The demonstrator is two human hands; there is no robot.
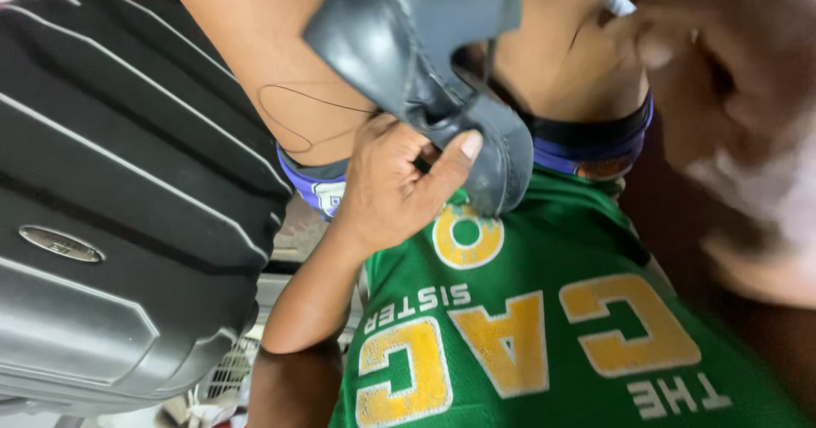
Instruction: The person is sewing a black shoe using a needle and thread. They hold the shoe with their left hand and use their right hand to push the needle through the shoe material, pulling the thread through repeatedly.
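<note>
Nearest to camera: right hand [731,130], a large blur at the right edge; whether it holds anything cannot be told from this view.
Left hand: left hand [399,181] at centre frame, fingers curled and thumb pressed flat against the shoe, gripping it.
Shoe: black leather shoe [425,71], glossy, slanting from top centre down to the chest, its lower end resting against the jersey.
Thread: thin dark thread [297,109] looping across the bare leg [255,45] just left of the shoe.
Jersey: green sports jersey [544,334] with yellow block lettering, filling the lower right.
Shorts: blue and dark shorts [595,139], a band showing behind the shoe and just above the jersey.
Suitcase: dark grey hard-shell suitcase [110,224], ribbed, with an oval metal badge, occupying the left side beside the left forearm.
</note>
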